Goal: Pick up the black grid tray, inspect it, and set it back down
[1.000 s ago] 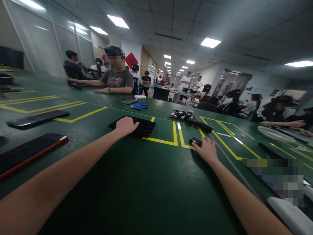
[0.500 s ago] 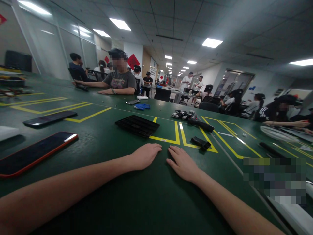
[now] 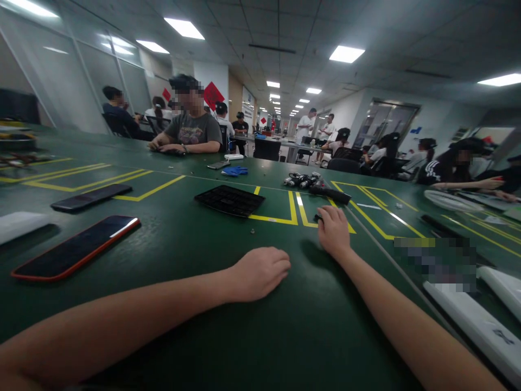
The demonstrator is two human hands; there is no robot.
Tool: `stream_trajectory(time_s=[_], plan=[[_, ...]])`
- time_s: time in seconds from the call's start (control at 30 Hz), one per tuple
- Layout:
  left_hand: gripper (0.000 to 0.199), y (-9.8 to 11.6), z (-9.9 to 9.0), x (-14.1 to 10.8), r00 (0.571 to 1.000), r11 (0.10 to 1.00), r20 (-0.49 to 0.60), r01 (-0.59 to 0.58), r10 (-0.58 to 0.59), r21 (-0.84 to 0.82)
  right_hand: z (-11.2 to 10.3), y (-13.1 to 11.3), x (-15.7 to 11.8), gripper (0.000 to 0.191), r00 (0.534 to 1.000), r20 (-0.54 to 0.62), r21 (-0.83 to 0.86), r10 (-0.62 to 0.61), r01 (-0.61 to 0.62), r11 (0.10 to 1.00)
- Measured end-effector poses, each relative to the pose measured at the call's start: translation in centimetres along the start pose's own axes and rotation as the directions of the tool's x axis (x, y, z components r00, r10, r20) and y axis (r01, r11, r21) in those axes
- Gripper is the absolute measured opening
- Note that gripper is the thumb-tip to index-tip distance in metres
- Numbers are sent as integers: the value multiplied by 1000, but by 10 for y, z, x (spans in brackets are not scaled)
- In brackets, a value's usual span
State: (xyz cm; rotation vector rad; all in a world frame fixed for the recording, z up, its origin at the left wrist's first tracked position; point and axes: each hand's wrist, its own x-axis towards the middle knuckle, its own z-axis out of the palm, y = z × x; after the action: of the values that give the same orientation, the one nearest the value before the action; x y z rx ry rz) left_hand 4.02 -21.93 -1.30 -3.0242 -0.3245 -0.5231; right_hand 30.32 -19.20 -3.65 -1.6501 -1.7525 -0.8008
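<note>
Evidently, the right hand (image 3: 334,231), right of centre, is bending its fingers over a small black part (image 3: 318,218); since they are hiding most of it, I cannot tell whether they are gripping or merely touching it. Below centre, the left hand (image 3: 260,274) is resting back-up on the green table (image 3: 260,347), perhaps for support, its fingers curling; whether it is enclosing anything is not showing. One black ribbed panel (image 3: 230,201) is lying flat near the middle, its broad shape probably making it steady, beside yellow tape (image 3: 293,206) that is seemingly marking out places. One tiny bit (image 3: 252,232) is sitting just below. Two phones are lying at the left, one orange-edged (image 3: 77,247), one dark (image 3: 91,198).
</note>
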Motion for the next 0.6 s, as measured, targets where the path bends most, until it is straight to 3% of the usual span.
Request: stream_trajectory(time_s=[0.07,0.13,0.23,0.3,0.43,0.6], plan=[[26,-12,4,3,984,984,-60,173,-171,44,1,13,-2,37,992,-19,-82,123,-124,989],[30,-26,7,8,939,935,-105,337,-327,108,3,22,-4,43,969,-9,-146,246,-245,959],[37,-46,12,15,805,787,-96,593,-586,171,8,29,-6,56,920,56,-212,387,-368,905],[36,-55,15,18,743,727,-31,662,-669,180,12,30,-6,60,896,148,-239,419,-379,894],[24,-64,15,15,798,796,55,590,-601,134,15,33,-4,55,826,397,-231,401,-333,914],[20,-65,15,9,827,831,82,550,-556,82,13,36,-1,48,813,453,-221,366,-295,930]])
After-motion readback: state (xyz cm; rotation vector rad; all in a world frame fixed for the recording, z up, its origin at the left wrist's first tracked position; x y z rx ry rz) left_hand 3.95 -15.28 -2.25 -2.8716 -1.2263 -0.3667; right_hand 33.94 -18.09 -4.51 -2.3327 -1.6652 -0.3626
